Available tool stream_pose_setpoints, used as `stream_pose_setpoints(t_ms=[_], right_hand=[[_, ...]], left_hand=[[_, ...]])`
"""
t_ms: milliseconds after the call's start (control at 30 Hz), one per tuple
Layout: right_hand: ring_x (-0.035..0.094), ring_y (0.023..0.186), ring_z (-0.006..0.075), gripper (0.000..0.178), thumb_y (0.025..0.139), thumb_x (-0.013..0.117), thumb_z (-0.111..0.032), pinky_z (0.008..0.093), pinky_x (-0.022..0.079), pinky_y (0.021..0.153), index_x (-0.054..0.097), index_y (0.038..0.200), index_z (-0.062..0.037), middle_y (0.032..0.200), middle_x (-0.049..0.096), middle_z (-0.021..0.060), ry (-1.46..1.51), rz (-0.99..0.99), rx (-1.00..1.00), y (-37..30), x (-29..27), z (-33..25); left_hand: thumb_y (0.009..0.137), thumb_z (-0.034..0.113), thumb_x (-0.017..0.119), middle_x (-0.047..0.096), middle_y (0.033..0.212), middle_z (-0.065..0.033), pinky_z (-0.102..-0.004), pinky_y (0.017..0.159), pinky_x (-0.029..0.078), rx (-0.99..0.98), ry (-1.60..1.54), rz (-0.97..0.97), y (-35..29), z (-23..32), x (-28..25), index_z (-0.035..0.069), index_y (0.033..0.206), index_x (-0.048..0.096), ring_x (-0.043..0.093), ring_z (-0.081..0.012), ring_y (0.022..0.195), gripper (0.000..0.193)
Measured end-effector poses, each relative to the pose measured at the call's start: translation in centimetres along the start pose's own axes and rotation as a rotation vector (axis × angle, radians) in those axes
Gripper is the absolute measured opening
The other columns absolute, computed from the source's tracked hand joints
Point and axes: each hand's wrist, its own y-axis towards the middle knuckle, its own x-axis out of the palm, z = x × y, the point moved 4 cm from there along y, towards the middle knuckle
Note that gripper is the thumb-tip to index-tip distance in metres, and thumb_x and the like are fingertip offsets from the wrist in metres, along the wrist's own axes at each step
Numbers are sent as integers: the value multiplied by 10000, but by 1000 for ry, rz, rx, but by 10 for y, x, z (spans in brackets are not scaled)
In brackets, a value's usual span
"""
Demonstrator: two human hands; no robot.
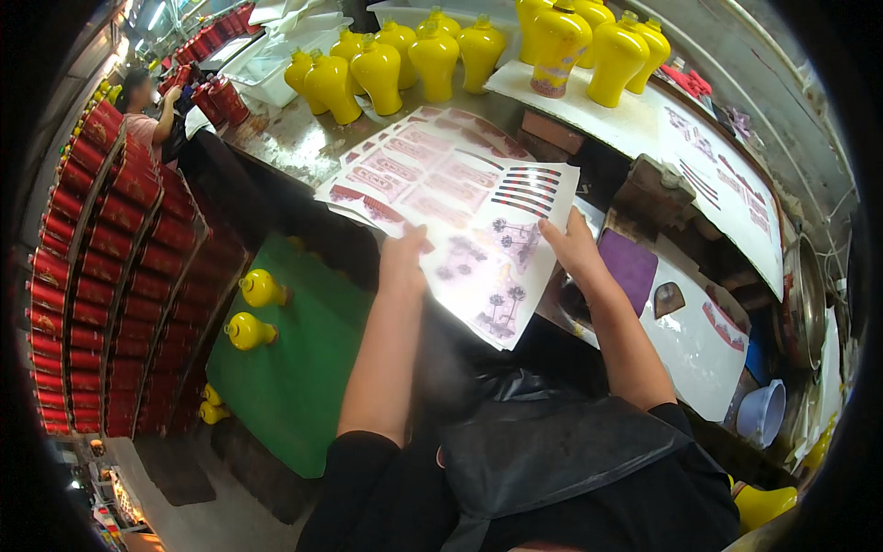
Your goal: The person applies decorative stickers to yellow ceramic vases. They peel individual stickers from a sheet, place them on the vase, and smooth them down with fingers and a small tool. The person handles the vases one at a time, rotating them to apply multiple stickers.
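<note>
Both of my hands grip a white sheet of printed decals (478, 241), with pale purple flower patterns and a block of dark stripes on it. My left hand (403, 259) pinches its left edge, and my right hand (572, 241) has its thumb on top at the right edge. Beneath and beyond it, more decal sheets (395, 170) with pinkish prints lie overlapped; where they rest is partly hidden. Several glossy yellow vases (375, 74) stand upright at the back of the table. On a white board at the back right, one yellow vase (559, 51) carries a purple pattern.
Red cylinders (138, 184) are stacked high at the left. Two yellow vases lie on a green surface (294, 359). At right are another decal sheet (727, 175), a purple pad (627, 267) and a light blue basin (762, 412). Another person (147, 110) is at the far left.
</note>
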Motion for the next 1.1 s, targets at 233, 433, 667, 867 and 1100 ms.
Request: stream_pose_setpoints(t_ms=[233,433,667,867,1100], right_hand=[[477,1364,328,702,947,727,-283,394,418,1095,426,1498,31,1462,476,290,29,-1,175,-33,3,-6],[518,1301,301,946,942,739,-220,392,425,1092,124,1626,1,1564,362,247,770,118,508,-51,20,10],[579,1282,264,641,977,722,-215,405,504,1038,402,1470,42,1412,559,181,1235,-83,504,-53,22,12],[697,1087,284,492,954,728,-301,425,569,939,571,1344,-45,1188,707,132,1155,-79,649,-43,18,-5],[687,1123,311,534,925,760,-186,469,566,956,556,1387,-12,1258,691,177,1073,-165,566,-21,17,-9]], left_hand=[[944,94,666,665,1077,-125,-456,752,586,-146,-461,94,-36,17,-16,-42,1213,645,679,-291,953,302],[989,192,637,659,1161,-110,-452,749,577,-92,-488,49,-82,9,-10,22,1299,620,676,-288,993,354],[990,95,634,678,1247,-103,-506,1053,512,-141,-632,83,-111,4,-3,43,1308,614,649,-307,1157,322],[984,95,643,673,1119,-97,-477,971,523,-189,-610,160,-111,-25,-8,41,1185,644,641,-277,1066,209],[986,96,627,659,1170,-112,-494,985,510,-170,-574,125,-107,-33,-15,44,1231,631,623,-275,1100,251]])
